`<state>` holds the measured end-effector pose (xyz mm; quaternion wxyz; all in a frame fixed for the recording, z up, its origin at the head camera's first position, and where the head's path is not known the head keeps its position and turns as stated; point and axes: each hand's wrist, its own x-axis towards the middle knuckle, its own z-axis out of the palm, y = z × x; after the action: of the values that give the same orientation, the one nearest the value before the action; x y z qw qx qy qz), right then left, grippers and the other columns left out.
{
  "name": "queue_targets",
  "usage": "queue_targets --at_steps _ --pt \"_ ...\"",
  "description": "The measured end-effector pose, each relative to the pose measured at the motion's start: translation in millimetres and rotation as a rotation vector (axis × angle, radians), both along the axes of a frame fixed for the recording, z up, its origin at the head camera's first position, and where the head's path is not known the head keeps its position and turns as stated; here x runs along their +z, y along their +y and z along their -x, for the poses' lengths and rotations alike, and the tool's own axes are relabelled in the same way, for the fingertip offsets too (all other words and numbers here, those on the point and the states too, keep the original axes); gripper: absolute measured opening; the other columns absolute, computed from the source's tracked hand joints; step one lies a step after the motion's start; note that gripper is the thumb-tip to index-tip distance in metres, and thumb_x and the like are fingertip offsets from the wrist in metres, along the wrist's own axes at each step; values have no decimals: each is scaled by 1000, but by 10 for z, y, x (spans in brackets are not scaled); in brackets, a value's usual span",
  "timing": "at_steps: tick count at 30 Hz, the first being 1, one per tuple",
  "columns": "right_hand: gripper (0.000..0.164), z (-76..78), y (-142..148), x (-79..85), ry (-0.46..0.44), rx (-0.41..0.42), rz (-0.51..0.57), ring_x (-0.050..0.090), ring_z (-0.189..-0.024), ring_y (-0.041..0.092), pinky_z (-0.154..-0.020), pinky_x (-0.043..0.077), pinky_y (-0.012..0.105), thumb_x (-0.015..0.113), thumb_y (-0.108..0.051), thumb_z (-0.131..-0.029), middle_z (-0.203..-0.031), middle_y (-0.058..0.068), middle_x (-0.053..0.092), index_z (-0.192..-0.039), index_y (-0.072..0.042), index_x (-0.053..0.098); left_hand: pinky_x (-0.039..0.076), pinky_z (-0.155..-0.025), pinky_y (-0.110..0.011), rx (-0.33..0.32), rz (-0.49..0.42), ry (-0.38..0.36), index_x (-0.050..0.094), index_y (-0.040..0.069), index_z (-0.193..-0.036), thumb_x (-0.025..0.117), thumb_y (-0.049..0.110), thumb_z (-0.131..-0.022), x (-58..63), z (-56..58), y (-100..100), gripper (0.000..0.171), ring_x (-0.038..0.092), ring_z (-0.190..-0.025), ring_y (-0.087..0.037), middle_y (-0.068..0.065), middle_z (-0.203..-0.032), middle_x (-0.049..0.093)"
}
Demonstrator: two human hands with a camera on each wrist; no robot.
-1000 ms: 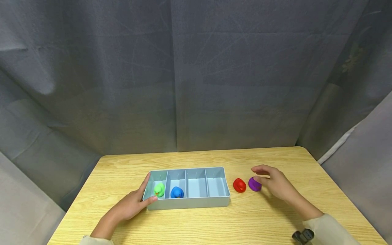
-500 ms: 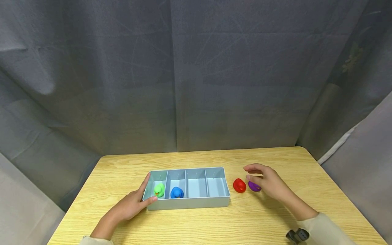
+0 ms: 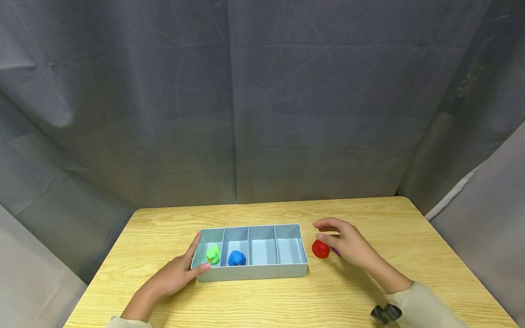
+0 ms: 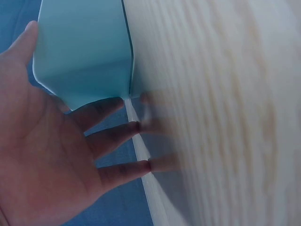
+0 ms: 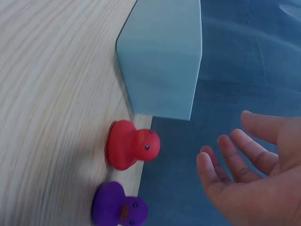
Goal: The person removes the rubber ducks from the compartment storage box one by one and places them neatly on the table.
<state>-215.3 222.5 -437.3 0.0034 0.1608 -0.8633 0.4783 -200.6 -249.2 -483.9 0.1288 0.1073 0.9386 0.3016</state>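
A pale blue divided box [image 3: 252,272] sits on the table, its long side toward me. My left hand [image 3: 175,274] rests on the box's left end, thumb over the front rim; the left wrist view shows its spread fingers [image 4: 113,141] touching the tabletop. Above the red rubber duck [image 3: 320,249] hovers my right hand [image 3: 346,242], fingers loosely bent and holding nothing. A purple rubber duck [image 5: 113,205] stands beside the red one, mostly hidden by that hand in the head view. In the leftmost compartment is a green duck [image 3: 213,254], and a blue duck [image 3: 237,258] sits in the second.
The box's two right compartments [image 3: 289,250] show bare floors. Wood-grain table [image 3: 254,303] lies in front of the box. Grey curtains [image 3: 234,114] hang behind the table and at both sides. A small black device [image 3: 386,314] is on the right sleeve.
My right hand has moved left, from over the purple duck to over the red one, covering more of the purple duck. The left hand and the box have stayed in place.
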Motion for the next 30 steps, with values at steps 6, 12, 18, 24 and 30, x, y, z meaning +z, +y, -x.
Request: queue_targets --at_steps 6,12,18,24,30 --pt "30 16 -135 -1 -6 -1 -2 68 -114 31 -100 54 45 71 -9 -98 -127 12 69 -127 -3 67 38 -109 -66 -2 1 1 -5 32 -167 55 60 -102 -11 12 -5 93 45 -140 -49 -29 -160 36" --pt "32 19 -261 3 -35 29 30 65 -120 35 -98 55 44 71 -10 -98 -129 17 67 -129 -1 66 38 -109 -66 -1 3 -5 -5 32 -167 54 61 -101 -17 17 -9 93 44 -141 -49 -28 -161 35" --pt "28 31 -368 4 -52 61 44 65 -120 36 -96 56 40 70 -9 -99 -128 14 67 -127 -6 68 39 -108 -65 -3 2 2 -4 31 -167 55 60 -102 -19 12 -5 93 46 -140 -49 -29 -160 37" --pt "29 12 -461 34 -51 89 67 62 -122 40 -96 56 39 70 -11 -99 -129 12 67 -128 -4 67 39 -108 -65 -5 1 6 -4 31 -167 55 60 -102 -22 12 -6 93 47 -139 -48 -28 -159 37" --pt "30 -4 -545 65 -41 114 80 63 -121 36 -96 56 39 70 -12 -99 -130 13 67 -127 -3 68 39 -108 -65 -5 -2 5 -5 31 -167 54 60 -102 -24 16 -11 93 47 -140 -48 -28 -160 37"
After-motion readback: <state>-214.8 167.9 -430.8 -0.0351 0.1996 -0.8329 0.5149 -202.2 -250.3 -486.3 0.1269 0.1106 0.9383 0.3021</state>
